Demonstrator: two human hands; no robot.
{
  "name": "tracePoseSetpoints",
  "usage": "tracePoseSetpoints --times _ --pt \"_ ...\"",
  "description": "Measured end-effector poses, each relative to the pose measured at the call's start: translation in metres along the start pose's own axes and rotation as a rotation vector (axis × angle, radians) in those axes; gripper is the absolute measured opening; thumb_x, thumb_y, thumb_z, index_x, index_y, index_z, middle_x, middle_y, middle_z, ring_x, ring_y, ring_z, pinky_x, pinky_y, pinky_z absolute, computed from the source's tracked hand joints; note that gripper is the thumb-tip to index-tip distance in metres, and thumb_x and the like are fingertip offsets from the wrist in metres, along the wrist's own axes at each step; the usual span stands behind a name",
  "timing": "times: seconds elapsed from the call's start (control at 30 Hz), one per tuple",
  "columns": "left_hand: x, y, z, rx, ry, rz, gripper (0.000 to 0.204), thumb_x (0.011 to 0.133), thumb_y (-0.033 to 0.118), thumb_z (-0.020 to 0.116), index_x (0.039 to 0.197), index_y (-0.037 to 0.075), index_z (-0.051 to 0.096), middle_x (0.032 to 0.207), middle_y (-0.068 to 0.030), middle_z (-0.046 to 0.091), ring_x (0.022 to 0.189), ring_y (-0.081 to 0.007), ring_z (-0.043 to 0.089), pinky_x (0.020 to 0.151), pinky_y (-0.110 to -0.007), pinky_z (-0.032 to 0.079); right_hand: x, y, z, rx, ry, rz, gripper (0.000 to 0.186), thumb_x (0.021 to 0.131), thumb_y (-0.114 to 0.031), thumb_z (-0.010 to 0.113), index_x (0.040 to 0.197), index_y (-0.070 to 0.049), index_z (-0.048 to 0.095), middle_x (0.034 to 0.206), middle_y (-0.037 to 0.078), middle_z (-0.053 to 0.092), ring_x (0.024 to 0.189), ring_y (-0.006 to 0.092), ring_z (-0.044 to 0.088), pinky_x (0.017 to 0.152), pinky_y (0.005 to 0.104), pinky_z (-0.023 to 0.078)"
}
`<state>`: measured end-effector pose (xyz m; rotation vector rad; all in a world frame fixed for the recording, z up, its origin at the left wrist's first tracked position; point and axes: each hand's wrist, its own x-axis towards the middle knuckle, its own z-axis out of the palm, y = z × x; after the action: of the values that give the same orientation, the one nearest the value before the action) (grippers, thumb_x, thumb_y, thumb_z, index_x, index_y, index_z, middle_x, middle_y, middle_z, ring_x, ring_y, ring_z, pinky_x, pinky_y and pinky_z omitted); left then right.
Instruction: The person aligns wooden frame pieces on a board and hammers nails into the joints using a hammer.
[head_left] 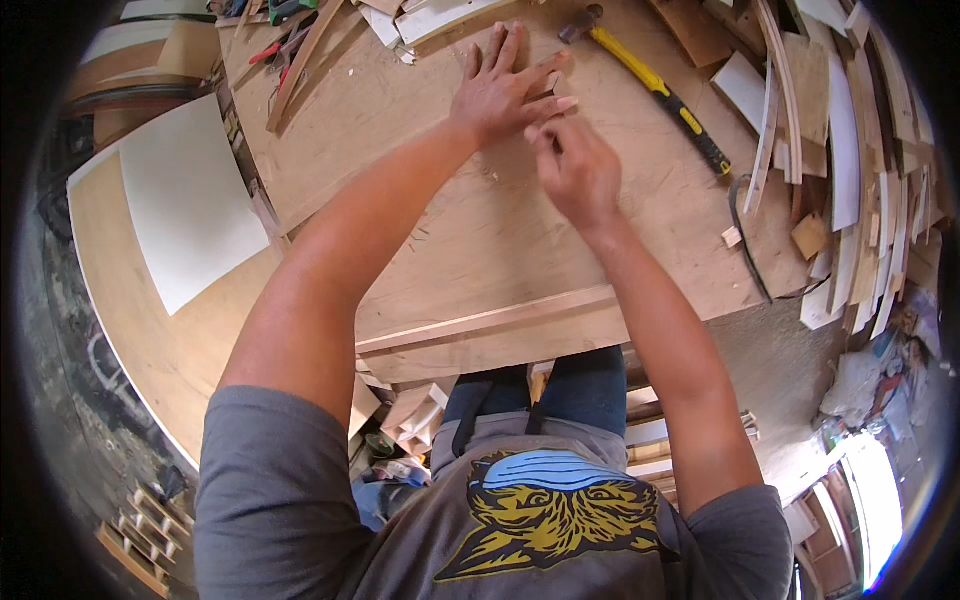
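Observation:
My left hand [500,88] lies on the wooden worktop [470,255] toward its far side, with its fingers spread. Close beside its thumb is my right hand [577,172], its fingers curled together and slightly blurred. Whatever those fingers may pinch is too small or hidden to make out. A claw hammer [655,90] with a yellow and black handle rests just right of both hands, its head pointing away from me. Small thin dark bits [418,235] are scattered on the wood near my left forearm.
Wood offcuts and curved strips [840,140] are heaped along the right side. Red-handled pliers [280,45] and a curved wooden piece [305,65] lie at the far left. A black cable [740,225] crosses the right edge. A large curved panel [110,240] stands left of the worktop.

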<state>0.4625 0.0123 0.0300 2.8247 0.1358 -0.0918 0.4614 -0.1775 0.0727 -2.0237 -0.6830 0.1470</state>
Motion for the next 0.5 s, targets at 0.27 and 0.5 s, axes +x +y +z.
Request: tracePoseSetpoints --times 0.27,0.5 --pt "0.003 0.002 -0.004 0.007 -0.013 0.012 0.082 0.090 0.087 0.050 0.162 0.048 0.041 0.177 -0.0234 0.012 0.164 -0.0428 0.004 0.130 -0.061 0.009 -0.083 -0.028 0.077 -0.098 -0.232 -0.259 0.007 0.090 -0.019 0.073 0.093 -0.012 0.072 0.092 0.006 0.069 0.089 0.0284 0.068 0.072 0.0431 0.056" --pt "0.002 0.006 -0.013 -0.062 -0.057 -0.006 0.078 0.095 0.078 0.052 0.164 0.044 0.039 0.177 -0.0237 0.007 0.164 -0.0437 0.002 0.131 -0.059 0.009 -0.119 -0.050 0.142 -0.270 -0.411 -0.450 0.013 0.086 -0.022 0.075 0.094 -0.014 0.069 0.096 0.003 0.064 0.100 0.0255 0.064 0.071 0.0395 0.057"
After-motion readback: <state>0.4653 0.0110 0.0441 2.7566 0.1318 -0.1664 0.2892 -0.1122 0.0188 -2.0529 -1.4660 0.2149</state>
